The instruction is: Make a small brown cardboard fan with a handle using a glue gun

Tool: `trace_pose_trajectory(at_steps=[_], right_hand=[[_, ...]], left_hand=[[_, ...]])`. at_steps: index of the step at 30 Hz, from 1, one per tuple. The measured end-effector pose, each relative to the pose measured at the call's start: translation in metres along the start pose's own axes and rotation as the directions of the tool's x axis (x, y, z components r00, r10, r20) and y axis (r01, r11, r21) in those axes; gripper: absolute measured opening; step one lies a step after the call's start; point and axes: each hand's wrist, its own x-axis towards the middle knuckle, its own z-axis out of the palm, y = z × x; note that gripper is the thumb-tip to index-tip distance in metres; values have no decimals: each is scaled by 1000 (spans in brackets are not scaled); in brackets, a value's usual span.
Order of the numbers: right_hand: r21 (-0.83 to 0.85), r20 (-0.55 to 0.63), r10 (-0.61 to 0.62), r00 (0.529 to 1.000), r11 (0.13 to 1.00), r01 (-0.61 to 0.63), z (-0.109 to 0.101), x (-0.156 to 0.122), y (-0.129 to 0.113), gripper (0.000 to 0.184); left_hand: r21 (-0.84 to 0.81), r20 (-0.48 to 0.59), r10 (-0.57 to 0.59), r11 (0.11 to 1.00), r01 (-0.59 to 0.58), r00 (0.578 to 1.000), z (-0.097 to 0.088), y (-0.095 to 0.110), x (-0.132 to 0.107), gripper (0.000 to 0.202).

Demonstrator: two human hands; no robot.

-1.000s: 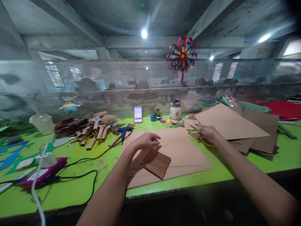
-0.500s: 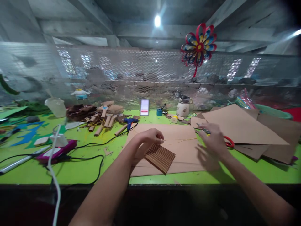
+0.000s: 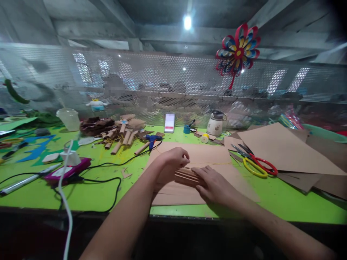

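Note:
A strip of accordion-pleated brown paper [image 3: 187, 177] lies between my hands, its folds pressed close together. My left hand [image 3: 176, 158] has curled fingers at its upper left end; the exact grip is partly hidden. My right hand [image 3: 214, 180] is closed over the right end, fingers on top and thumb along the near side. A thin yellow thread [image 3: 221, 163] runs across the flat brown paper sheets [image 3: 173, 198] underneath. To the right of the sheets lie scissors [image 3: 255, 167] with one yellow and one red handle.
Large brown sheets [image 3: 287, 148] are stacked at right. A thread spool [image 3: 205, 138], blue pot [image 3: 187, 129], flask [image 3: 215, 124] and phone [image 3: 169, 122] stand behind. Leftward are a blue glue gun [image 3: 153, 139], paper rolls [image 3: 126, 137] and a purple power strip [image 3: 70, 171] with cables.
My right hand has let go of the scissors at the right and moved left onto the pleated paper. The pleats, spread before, are now squeezed together. My left hand has stayed nearly still.

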Motion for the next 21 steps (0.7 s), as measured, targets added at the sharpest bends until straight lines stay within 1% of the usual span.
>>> trace_pose_trajectory(at_steps=[4,7,8,10,13,15,18,21], right_hand=[[37,24,-84,996,996,83,-11,0,16,49],[64,14,-138,990,988,137,-19,0,20,55],[64,0,-151,988,986,151,-21,0,20,54],[59,-36,-170,985,983,172,-21,-1,21,44],[50,-77,-183,980,981,187,-16,-5,22,20],[45,-89,-187,978,980,192,-12,-8,24,13],[52,-150,-165,975,983,174,-12,-8,33,10],[84,-219,-33,975,995,53,-22,5,47,15]], left_hand=[[25,-16,30,999,-29,999,-3,6,-4,23],[52,-32,37,998,-35,999,-5,10,-5,25],[59,-34,38,998,-36,999,-5,11,-6,26],[69,-36,45,997,-43,998,-6,12,-6,28],[71,-30,67,995,-65,997,-6,12,-5,32],[63,-23,88,994,-87,996,-5,11,-4,34],[58,-43,111,992,-108,993,-7,9,-3,32],[66,-123,101,993,-94,987,-15,7,-1,32]])
